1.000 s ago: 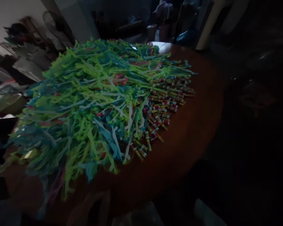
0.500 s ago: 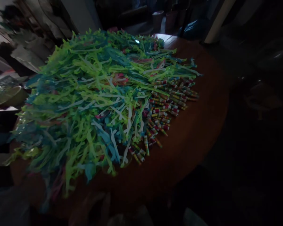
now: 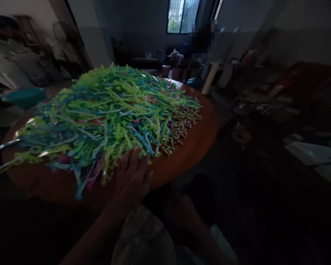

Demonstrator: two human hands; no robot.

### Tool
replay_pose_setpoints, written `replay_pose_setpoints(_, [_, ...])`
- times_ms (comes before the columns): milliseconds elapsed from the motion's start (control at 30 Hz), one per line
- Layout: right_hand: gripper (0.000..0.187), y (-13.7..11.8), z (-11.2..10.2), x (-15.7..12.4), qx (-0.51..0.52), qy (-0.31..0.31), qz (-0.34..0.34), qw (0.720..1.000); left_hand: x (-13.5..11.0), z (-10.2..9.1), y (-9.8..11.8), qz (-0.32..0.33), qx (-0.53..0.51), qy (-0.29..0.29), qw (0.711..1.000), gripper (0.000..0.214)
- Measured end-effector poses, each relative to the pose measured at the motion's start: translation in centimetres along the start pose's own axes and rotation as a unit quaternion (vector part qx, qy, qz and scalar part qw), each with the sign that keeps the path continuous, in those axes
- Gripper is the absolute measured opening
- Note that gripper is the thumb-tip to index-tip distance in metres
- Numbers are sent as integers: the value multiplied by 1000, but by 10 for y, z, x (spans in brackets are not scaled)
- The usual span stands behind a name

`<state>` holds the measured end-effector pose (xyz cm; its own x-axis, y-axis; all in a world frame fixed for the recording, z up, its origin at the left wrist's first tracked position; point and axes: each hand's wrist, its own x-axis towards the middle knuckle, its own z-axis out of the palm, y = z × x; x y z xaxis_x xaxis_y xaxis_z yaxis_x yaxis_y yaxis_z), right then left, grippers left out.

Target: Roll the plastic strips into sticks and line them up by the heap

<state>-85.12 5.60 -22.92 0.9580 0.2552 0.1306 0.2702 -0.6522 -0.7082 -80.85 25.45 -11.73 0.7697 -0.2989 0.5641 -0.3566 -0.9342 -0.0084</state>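
Observation:
A large heap of green, blue and white plastic strips (image 3: 107,110) is piled on a round brown table (image 3: 198,147). Many small printed tubes (image 3: 179,129) in red, yellow and green lie bunched at the heap's right side. My left hand (image 3: 135,175) reaches over the near table edge, its fingers spread at the front of the strips, and I see nothing held in it. Lower and to the right, my right hand (image 3: 179,208) is in deep shadow beside the near edge. Its fingers are too dark to make out.
A teal basin (image 3: 24,97) stands beyond the table's left side. Behind the table are buckets (image 3: 166,70), a pale post (image 3: 209,77) and a person (image 3: 202,40) near the window. White bags (image 3: 311,152) lie on the floor at right.
The view has swung upward, bringing the window and far wall in. My left hand has come in at the near edge of the heap, and my right hand now shows below the table edge.

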Motion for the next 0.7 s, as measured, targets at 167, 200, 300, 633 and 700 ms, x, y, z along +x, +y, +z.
replay_pose_setpoints(167, [38,-40,-41,47,-78,106,-109,985,27,7,-25,65,63,-125,988,44])
replay_pose_setpoints(200, [39,-49,-46,61,-122,97,-103,982,30,8,-30,74,64,-136,986,44])
replay_pose_setpoints(300, [40,-67,-53,101,-221,32,-96,970,31,8,-44,89,49,-128,987,44])
replay_pose_setpoints(633, [43,-47,-62,123,-333,-41,-219,916,41,5,-84,153,27,-141,978,49])
replay_pose_setpoints(700, [44,-45,-59,121,-338,-23,-226,913,45,4,-92,173,33,-142,974,49])
